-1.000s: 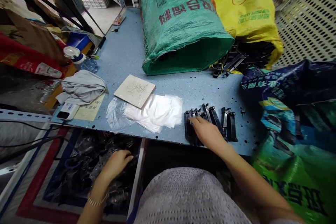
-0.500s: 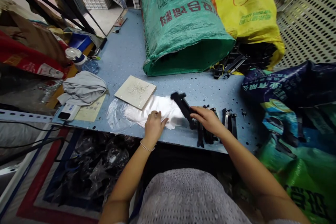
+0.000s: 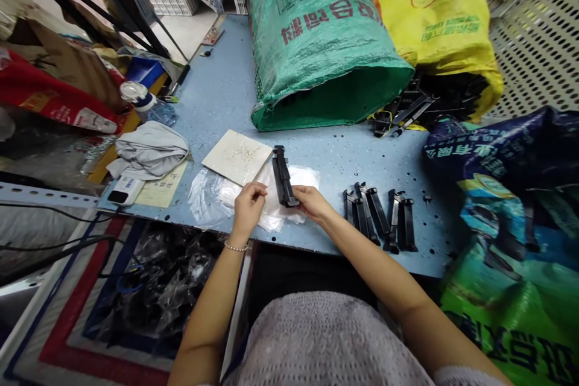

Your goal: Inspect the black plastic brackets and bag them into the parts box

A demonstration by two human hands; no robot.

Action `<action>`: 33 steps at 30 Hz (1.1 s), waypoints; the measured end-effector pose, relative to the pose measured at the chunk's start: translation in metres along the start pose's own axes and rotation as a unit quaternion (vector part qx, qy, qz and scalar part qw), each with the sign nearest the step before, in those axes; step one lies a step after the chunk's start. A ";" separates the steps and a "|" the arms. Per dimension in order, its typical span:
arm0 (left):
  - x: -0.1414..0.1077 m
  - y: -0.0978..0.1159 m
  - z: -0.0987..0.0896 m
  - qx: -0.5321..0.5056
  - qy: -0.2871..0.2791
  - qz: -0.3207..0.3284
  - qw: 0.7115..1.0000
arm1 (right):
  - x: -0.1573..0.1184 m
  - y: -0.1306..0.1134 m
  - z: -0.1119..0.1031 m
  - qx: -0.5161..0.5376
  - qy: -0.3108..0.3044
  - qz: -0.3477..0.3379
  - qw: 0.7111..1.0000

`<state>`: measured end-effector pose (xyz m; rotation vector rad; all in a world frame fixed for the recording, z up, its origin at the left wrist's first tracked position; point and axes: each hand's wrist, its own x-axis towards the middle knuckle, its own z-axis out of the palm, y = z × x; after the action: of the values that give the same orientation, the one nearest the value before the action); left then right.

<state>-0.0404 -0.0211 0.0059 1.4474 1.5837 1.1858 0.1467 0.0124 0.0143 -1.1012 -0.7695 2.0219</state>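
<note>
My right hand [image 3: 311, 202] grips the lower end of a long black plastic part [image 3: 283, 176], which stands nearly upright over a stack of thin clear plastic bags [image 3: 303, 178]. To the left, my left hand [image 3: 250, 205] is closed, thumb and fingertips pinched together above the bags. Whatever its fingers hold, if anything, is too small to make out. Just behind the left hand lies a pale square board [image 3: 237, 157] with small bits scattered on it, partly over the bags. Several more black plastic parts [image 3: 368, 211] lie side by side to the right of my right hand.
A green woven sack [image 3: 325, 42] lies open toward me at the back. Beside it, a yellow sack [image 3: 443, 12] spills black parts. Bags [image 3: 493, 193] crowd the right edge. A grey cloth [image 3: 149, 151], a bottle [image 3: 154, 108] and a white device [image 3: 125, 190] sit at left.
My right hand has moved left with the black plastic part, turning it more upright over the bags. My left hand has drawn slightly left, and its fingers have come together.
</note>
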 end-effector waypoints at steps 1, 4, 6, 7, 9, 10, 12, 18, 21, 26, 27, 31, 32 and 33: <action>0.001 -0.001 -0.002 0.061 -0.009 0.036 0.997 | -0.002 0.001 -0.004 -0.017 0.019 -0.011 1.000; 0.007 -0.011 -0.006 0.164 -0.051 0.072 0.983 | -0.024 -0.001 -0.023 -0.054 0.008 -0.026 0.998; 0.010 -0.016 -0.006 0.146 -0.059 0.064 0.986 | -0.039 0.000 -0.032 -0.048 -0.062 0.022 0.997; 0.010 -0.016 -0.006 0.126 -0.057 0.061 0.989 | -0.044 0.002 -0.034 -0.037 -0.097 0.064 0.993; 0.005 -0.013 -0.006 0.091 -0.059 0.067 0.992 | -0.045 0.009 -0.032 -0.002 -0.129 0.148 0.980; 0.000 -0.009 -0.007 0.084 -0.063 0.078 0.991 | -0.042 0.013 -0.030 0.017 -0.127 0.179 0.975; -0.015 0.002 -0.011 0.101 -0.083 0.112 0.985 | -0.035 0.019 -0.022 0.034 -0.110 0.194 0.974; -0.048 0.013 -0.039 0.147 -0.046 0.118 0.981 | -0.043 0.022 -0.007 0.013 -0.144 0.156 0.977; -0.047 0.011 -0.052 0.167 -0.001 0.108 0.980 | -0.055 0.027 -0.009 0.039 -0.186 0.195 0.962; -0.050 0.022 -0.050 0.241 -0.030 0.166 0.956 | -0.057 0.037 -0.005 0.125 -0.130 0.194 0.964; -0.053 0.024 -0.045 0.259 -0.030 0.175 0.949 | -0.056 0.038 -0.002 0.117 -0.110 0.176 0.971; -0.067 0.035 -0.021 0.279 -0.109 0.231 0.925 | -0.053 0.036 0.007 -0.058 -0.061 0.055 0.995; -0.071 0.039 -0.016 0.269 -0.147 0.247 0.919 | -0.054 0.035 0.010 -0.107 -0.046 0.012 0.993; -0.075 0.045 -0.012 0.258 -0.182 0.255 0.914 | -0.055 0.035 0.012 -0.144 -0.029 -0.029 0.989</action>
<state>-0.0239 -0.0984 0.0448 2.3792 1.3422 0.6994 0.1475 -0.0537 0.0187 -1.1666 -1.1386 1.9425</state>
